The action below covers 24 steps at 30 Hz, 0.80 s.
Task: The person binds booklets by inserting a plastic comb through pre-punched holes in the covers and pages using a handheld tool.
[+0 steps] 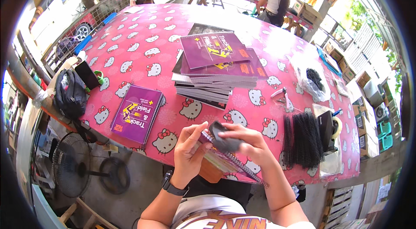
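Close to the table's near edge, my left hand (190, 144) pinches the top corner of a spiral notebook (215, 160), seen nearly edge-on. A black plastic coil (242, 166) runs along its edge, and the loose tail sticks out past the lower right end. My right hand (249, 139) is closed on a dark grey rounded object (226, 141) against the coil's upper end; its exact kind is unclear. Beyond my hands rises a stack of purple-covered notebooks (216, 51), unevenly piled. Another purple notebook (138, 114) lies to the left, its coil along the right side.
At right lie a bundle of black coils (303, 140), pink-handled pliers (284, 97), a tape dispenser (327, 127) and a plastic bag with black contents (314, 79). A phone (86, 75) and black bag (69, 95) sit left, above a fan (73, 165). Another person (275, 1) is far back.
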### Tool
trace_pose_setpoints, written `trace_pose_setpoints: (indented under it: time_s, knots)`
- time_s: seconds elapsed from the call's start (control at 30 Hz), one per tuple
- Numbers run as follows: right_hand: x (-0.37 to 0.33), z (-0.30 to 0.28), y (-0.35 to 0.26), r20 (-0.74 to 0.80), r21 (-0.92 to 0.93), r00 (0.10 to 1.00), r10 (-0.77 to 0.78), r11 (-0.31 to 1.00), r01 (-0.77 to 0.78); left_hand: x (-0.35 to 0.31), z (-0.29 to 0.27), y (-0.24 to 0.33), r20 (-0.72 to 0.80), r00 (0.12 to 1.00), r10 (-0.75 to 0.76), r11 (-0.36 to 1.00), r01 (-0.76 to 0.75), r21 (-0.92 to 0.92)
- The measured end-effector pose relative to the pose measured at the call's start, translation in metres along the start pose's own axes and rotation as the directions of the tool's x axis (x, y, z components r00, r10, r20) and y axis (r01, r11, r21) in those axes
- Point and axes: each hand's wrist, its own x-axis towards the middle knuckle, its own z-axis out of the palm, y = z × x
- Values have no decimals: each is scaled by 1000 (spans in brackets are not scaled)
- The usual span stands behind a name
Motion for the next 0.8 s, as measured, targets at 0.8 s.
trace_pose_setpoints:
  time_s: [0.8]
  knots:
    - [-16, 33, -56, -374, -683, 903, -212, 721, -113, 18, 31, 23, 210, 968, 139, 975, -97, -199]
